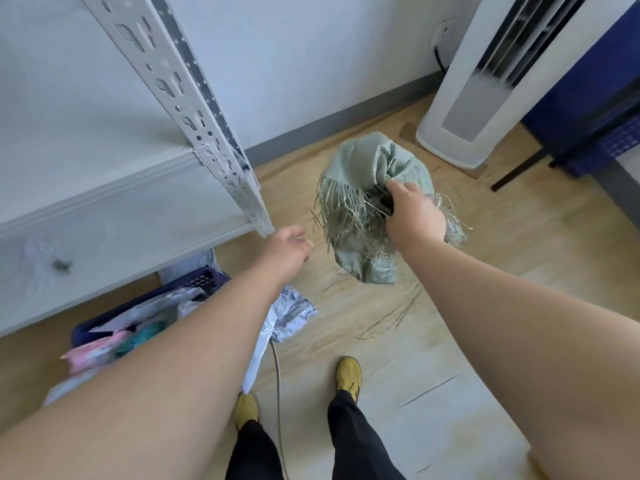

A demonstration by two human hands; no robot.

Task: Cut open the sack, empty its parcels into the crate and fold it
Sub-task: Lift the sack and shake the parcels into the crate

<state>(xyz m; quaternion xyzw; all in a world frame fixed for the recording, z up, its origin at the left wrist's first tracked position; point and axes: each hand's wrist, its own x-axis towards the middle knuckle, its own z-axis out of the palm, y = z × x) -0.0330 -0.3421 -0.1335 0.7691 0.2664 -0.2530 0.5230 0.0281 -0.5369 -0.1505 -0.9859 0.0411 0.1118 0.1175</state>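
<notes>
A pale green woven sack [360, 168] with a frayed, stringy cut edge hangs crumpled above the wooden floor. My right hand [414, 216] is shut on its bunched fabric, and something dark shows under my fingers. My left hand [287, 252] reaches forward to the left of the sack, fingers loosely apart and holding nothing. A dark blue crate [204, 280] stands at lower left under the shelf, filled with several parcels in grey, pink and teal wrapping. One grey plastic parcel [292, 313] lies partly over the crate's edge onto the floor.
A white metal shelving unit [221, 150] stands close on the left, its upright post near my left hand. A white tower fan [478, 109] stands at the back right. Loose green strands [391, 317] litter the floor. A thin cable [277, 375] runs by my feet.
</notes>
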